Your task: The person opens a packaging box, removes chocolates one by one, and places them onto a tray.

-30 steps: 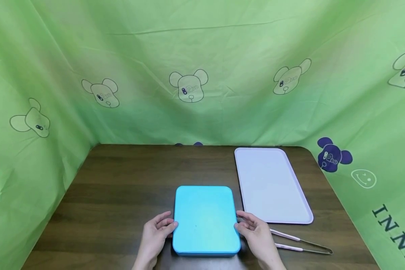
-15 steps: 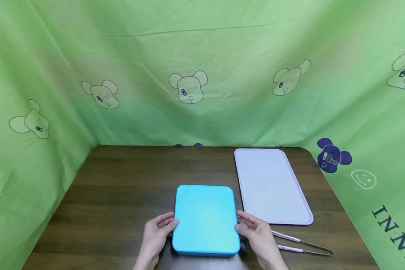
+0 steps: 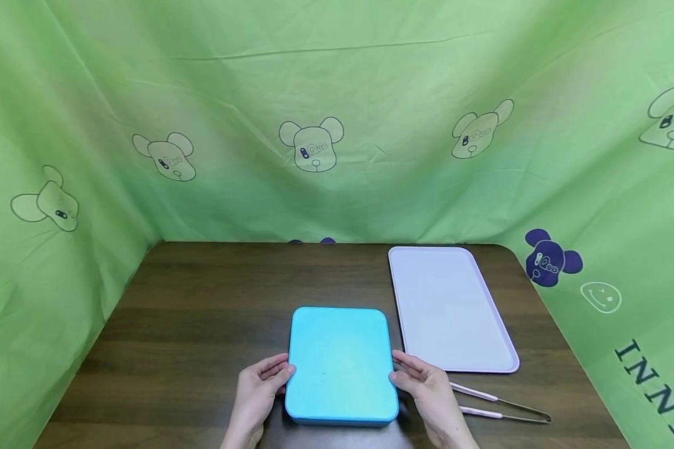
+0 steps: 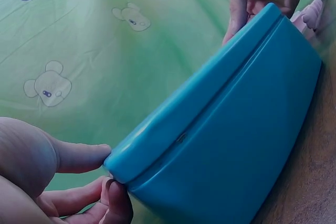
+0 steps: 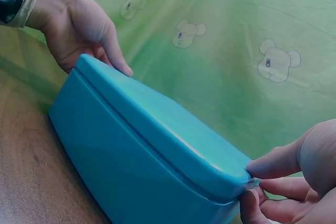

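A bright blue box (image 4: pixel 231 150) with rounded corners stands on the table, its lid (image 3: pixel 341 365) on top. My left hand (image 3: pixel 258 394) is at the lid's left side. In the left wrist view its thumb touches the lid's top edge, with the fingertips curled under the rim. On the opposite side my right hand (image 3: pixel 428 391) pinches the lid the same way, as the right wrist view shows. Only a narrow seam shows between lid and box. What is inside the box is hidden.
A pale lilac tray (image 3: pixel 452 305) lies behind and right of the box. Metal tongs (image 3: pixel 480 412) with pale pink handles lie beside my right hand, partly hidden by it. Green cloth (image 3: pixel 371 193) encloses the back and sides of the brown wooden table (image 3: pixel 202 324).
The left fingers have come in closer against the box's side. Box and hands otherwise stay nearly in place, with only a slight shift of the whole view.
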### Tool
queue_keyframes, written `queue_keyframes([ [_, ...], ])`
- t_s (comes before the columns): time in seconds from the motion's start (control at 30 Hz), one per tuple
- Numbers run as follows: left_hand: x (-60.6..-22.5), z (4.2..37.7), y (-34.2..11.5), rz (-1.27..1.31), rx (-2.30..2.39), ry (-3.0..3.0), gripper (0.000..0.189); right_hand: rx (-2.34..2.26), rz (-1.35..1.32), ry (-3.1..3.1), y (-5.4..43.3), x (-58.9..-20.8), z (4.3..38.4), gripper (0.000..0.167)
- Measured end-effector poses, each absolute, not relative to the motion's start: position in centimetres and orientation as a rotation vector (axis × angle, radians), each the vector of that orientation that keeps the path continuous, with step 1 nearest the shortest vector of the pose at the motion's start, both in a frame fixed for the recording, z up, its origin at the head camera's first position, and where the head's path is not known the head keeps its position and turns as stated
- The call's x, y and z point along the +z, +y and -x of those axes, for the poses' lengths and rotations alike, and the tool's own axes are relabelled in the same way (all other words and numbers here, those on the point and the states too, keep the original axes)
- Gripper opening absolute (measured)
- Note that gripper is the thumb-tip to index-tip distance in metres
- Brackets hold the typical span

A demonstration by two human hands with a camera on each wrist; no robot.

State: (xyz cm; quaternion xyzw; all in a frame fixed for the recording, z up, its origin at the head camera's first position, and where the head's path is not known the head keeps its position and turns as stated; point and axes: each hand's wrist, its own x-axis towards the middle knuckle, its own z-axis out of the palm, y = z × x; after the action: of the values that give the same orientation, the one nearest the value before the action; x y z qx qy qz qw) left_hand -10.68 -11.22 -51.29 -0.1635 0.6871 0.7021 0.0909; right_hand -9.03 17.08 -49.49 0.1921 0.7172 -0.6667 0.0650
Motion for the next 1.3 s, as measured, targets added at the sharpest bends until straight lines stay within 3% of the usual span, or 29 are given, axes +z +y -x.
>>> queue_keyframes([
  [1.3, -49.9, 10.7, -11.9, 0.472, 2.085, 2.022, 0.049, -2.157, -0.48, 2.024, 17.3, -48.2, 9.4, 0.044],
])
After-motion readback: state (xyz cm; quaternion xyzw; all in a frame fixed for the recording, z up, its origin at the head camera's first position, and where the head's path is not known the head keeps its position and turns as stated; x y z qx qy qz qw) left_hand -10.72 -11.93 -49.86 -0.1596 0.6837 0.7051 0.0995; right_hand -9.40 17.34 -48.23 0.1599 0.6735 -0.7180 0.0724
